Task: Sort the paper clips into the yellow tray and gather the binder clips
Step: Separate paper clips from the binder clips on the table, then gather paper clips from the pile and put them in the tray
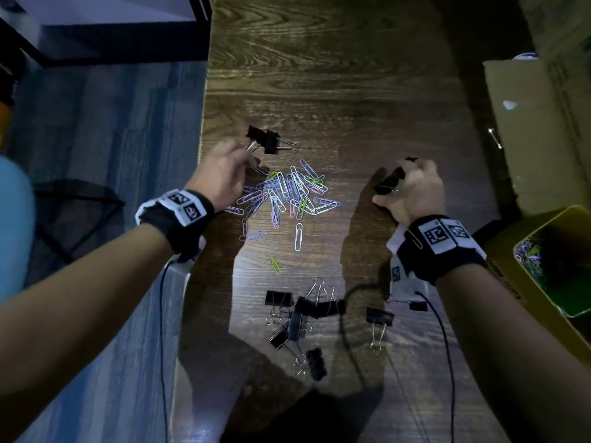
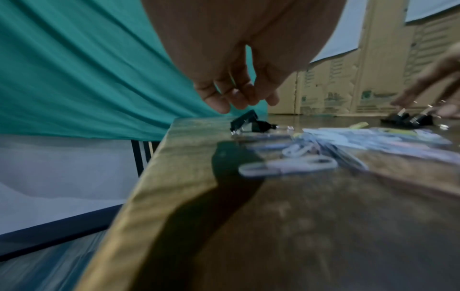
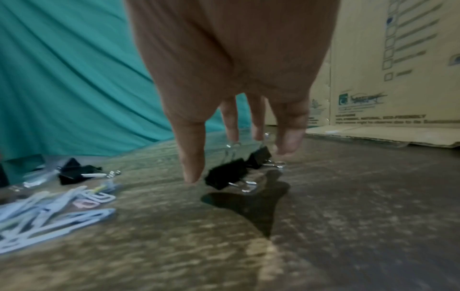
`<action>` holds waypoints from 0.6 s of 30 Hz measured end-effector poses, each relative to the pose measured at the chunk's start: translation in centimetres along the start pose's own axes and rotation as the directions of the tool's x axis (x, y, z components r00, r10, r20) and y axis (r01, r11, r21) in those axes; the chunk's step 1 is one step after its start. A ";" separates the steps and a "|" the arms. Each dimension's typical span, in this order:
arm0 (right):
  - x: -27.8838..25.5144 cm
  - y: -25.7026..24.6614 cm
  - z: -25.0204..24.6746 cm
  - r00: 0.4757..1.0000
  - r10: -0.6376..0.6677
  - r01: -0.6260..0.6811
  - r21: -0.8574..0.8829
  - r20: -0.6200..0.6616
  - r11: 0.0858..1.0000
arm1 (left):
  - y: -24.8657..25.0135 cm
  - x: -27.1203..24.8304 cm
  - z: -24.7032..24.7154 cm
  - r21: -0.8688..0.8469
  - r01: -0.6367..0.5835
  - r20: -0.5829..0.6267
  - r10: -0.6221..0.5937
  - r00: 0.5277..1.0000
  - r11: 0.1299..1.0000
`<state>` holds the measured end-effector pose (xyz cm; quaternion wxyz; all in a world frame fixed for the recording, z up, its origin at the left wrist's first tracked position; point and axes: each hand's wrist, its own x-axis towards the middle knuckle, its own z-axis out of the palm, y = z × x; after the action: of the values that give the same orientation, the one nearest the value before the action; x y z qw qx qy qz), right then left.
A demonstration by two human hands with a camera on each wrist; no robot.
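Head view: left hand [image 1: 224,175] has its fingers pinching a binder clip's wire handle [image 1: 252,145] up by the far clips [image 1: 267,140]. Right hand [image 1: 412,190] is curled around two black binder clips [image 3: 236,171]. Paper clips [image 1: 287,191] are piled on the counter [image 1: 351,91] between them, yellow tray [image 1: 511,251] off right.

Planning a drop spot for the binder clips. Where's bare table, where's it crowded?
Bare: the far table beyond the paper clip pile, and the strip between the pile and the right hand. Crowded: the near edge, strewn with binder clips; more sit by the left hand. The cardboard box and yellow tray border the right side.
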<state>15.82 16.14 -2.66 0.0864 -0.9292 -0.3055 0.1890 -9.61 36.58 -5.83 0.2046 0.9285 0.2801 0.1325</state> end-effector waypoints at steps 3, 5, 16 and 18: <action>-1.9 -2.2 0.9 0.962 -0.219 0.209 -0.078 -0.165 0.975 | -0.3 -1.5 1.2 0.083 -0.016 0.192 0.000 0.981 0.996; -2.4 -4.6 2.0 0.917 -0.385 0.382 -0.047 -0.105 0.923 | -0.1 -1.6 1.8 0.140 0.023 0.323 -0.067 0.944 0.990; -4.8 -5.8 6.5 0.699 -0.525 0.631 -0.073 0.486 0.772 | 3.3 -6.6 2.9 -0.007 -0.057 0.489 0.053 0.871 0.998; -5.8 -4.9 6.6 0.679 -0.557 0.659 -0.062 0.479 0.749 | 3.3 -7.2 2.2 -0.084 0.018 0.483 0.025 0.875 0.996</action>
<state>6.22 16.86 -5.59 -0.0331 -0.7105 -0.6294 0.3129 -13.07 29.27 -7.19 0.3078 0.9229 0.2124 -0.0915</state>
